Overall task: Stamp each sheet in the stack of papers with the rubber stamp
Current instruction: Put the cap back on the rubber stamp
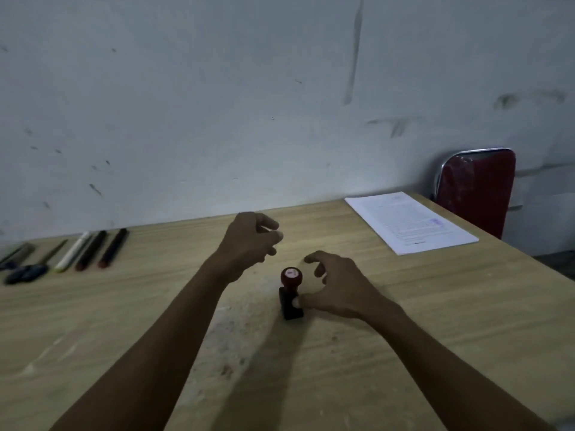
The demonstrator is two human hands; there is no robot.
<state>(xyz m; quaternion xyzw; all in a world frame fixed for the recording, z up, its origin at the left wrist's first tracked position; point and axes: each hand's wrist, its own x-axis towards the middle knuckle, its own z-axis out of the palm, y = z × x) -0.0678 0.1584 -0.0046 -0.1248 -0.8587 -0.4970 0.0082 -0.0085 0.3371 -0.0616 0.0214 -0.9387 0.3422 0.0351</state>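
A rubber stamp (291,292) with a round red handle and a black base stands upright on the wooden table (435,321), near its middle. My right hand (337,286) is just right of it. The thumb tip touches the stamp's base, while the arched fingers stay clear of the handle. My left hand (250,241) hovers above the table behind and left of the stamp, fingers loosely curled and holding nothing. The stack of printed papers (410,222) lies at the back right corner, with a purple stamp mark on its top sheet.
Several pens and markers (90,250) lie in a row at the table's back left, with dark scissors (26,273) beside them. A red chair (477,188) stands past the right edge. A pale wall runs along the table's far edge.
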